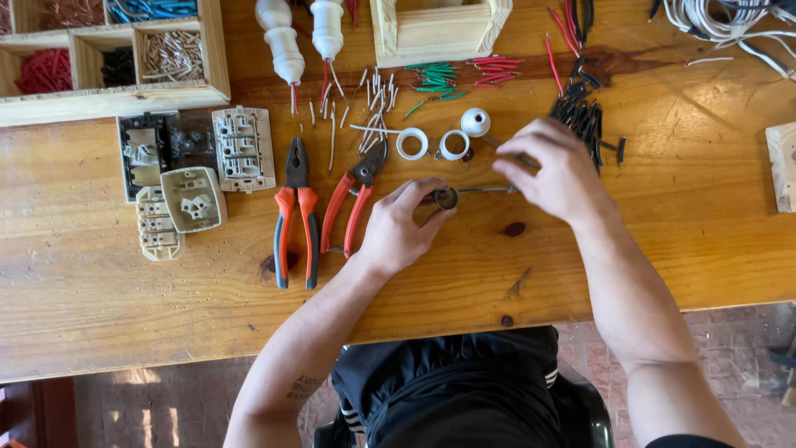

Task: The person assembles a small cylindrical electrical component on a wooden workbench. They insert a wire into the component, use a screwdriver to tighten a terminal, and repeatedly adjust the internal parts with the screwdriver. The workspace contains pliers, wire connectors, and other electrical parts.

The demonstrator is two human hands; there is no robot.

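- Left hand (pixel 396 231) rests on the wooden bench (pixel 124 299), fingers (pixel 433 217) curled shut round a small metal ring part (pixel 447 197), thumb and forefinger pinching it.
- Ring part sits mid-bench, just in front of the two white rings (pixel 412 143), between both hands.
- Right hand (pixel 554 170) is raised a bit over the bench, fingers closed on a thin screwdriver (pixel 485 190); the shaft runs level to the left and its tip meets the ring part.
- Handle end is hidden under the right hand, so can't tell how far the grip wraps.
- Red-handled cutters (pixel 352 203) lie just left of the left hand, jaws pointing away from the person.
- Orange/grey pliers (pixel 297 217) lie beside the cutters, further left, close but apart.
- White dome cap (pixel 475 122) sits beside the white rings, a little further back on the bench.
- Pile of short black wire bits (pixel 580 120) near the right hand, back right.
- Green wire bits (pixel 435 79) and red wire bits (pixel 496 70) further back, in front of a small wooden box (pixel 439 33).
- White wire bits (pixel 373 104) scattered behind the cutters.
- Two white lamp holders (pixel 303 37) at the back, red leads hanging out.
- Cream switch parts (pixel 192 199) and a black switch frame (pixel 145 153) at left.
- Wooden tray w/ compartments (pixel 116 99) back left, holding sorted wire bits.
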